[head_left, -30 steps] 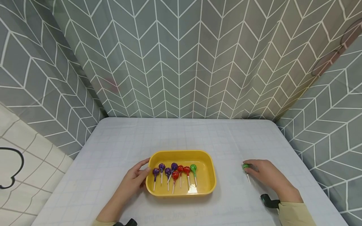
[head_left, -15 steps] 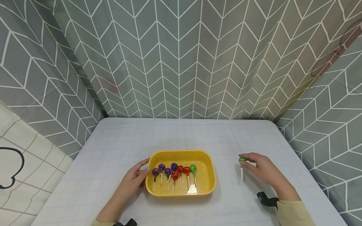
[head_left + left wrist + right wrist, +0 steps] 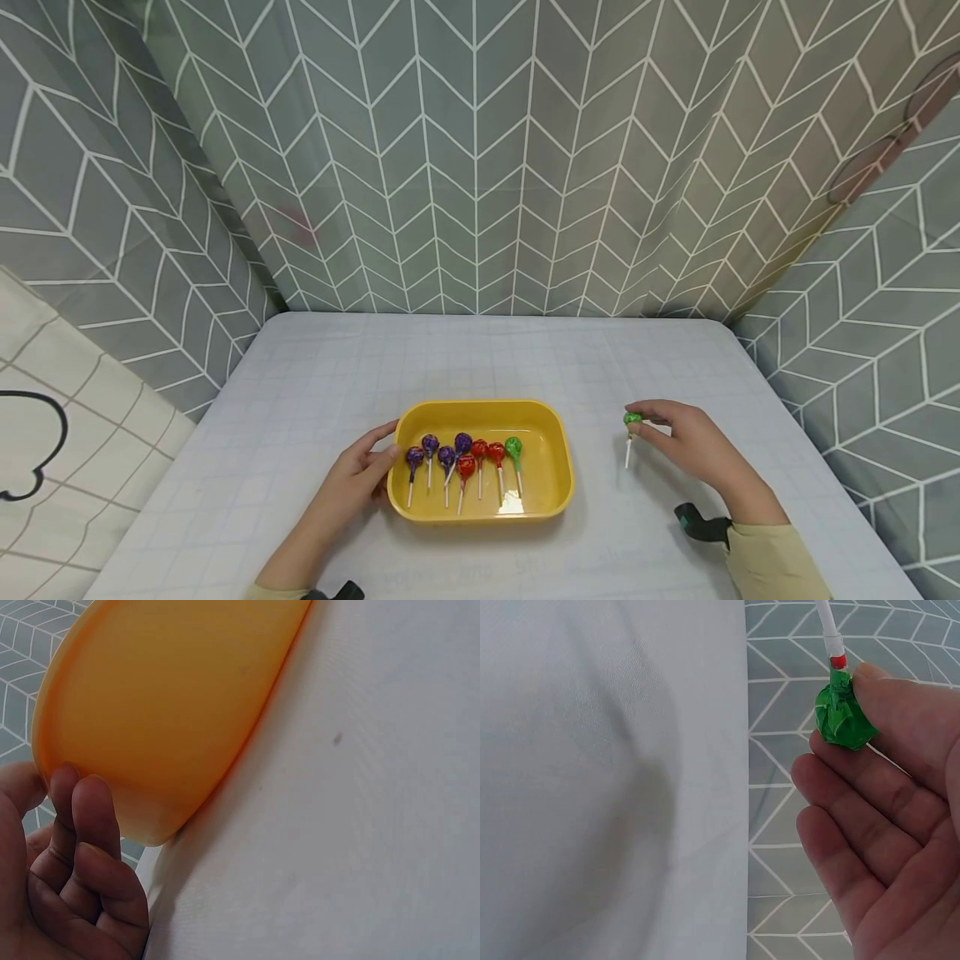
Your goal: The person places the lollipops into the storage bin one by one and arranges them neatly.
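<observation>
My left hand [image 3: 354, 475] grips the left end of a yellow plastic tray [image 3: 546, 467], thumb over the rim and fingers against the outer wall [image 3: 172, 697]. Inside the tray lies a loose row of wrapped lollipops: several purple lollipops [image 3: 415, 456] on the left, red lollipops [image 3: 467, 467] in the middle and one green lollipop [image 3: 513, 447] on the right. Off to the tray's right, my right hand [image 3: 693, 443] pinches another green lollipop [image 3: 845, 720] by its wrapped head between thumb and index finger. Its white stick [image 3: 627, 454] points down above the table.
A white cloth with faint lines covers the table [image 3: 480, 358]. Grey curtains with a white chevron pattern [image 3: 495, 167] stand behind and at both sides. At the lower left is a cream grid-patterned cloth [image 3: 67, 467]. Black straps [image 3: 701, 525] are worn at the wrists.
My right hand has raised the green lollipop from the table and carried it a little left, and its stick now hangs down. The left hand and tray have stayed in place.
</observation>
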Available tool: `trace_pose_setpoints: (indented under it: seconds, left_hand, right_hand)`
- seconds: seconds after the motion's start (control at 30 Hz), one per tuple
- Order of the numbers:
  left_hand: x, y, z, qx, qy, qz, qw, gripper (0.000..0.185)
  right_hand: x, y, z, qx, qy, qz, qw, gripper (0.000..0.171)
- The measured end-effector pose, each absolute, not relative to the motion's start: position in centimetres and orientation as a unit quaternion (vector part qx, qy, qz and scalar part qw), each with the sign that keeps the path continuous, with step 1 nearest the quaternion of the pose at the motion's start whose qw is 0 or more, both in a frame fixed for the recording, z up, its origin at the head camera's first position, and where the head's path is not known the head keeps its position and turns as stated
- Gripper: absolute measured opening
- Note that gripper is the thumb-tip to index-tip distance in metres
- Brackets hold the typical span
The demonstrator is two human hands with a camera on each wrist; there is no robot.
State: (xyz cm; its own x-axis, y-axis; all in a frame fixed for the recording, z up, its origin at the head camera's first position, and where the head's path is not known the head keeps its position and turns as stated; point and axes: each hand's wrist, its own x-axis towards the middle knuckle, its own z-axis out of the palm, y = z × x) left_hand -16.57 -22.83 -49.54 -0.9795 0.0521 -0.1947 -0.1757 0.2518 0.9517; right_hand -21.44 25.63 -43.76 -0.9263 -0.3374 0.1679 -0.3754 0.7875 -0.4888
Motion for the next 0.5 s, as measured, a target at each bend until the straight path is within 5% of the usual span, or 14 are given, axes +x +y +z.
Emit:
trace_pose_setpoints:
  seconds: [0.5]
  left_hand:
    - [-16.57,-22.79,-49.54,-0.038,0.784,0.612,0.095,0.049]
  right_hand:
    - [-21.56,24.62,-43.17,0.181,-0.948,0.261,0.035,0.035]
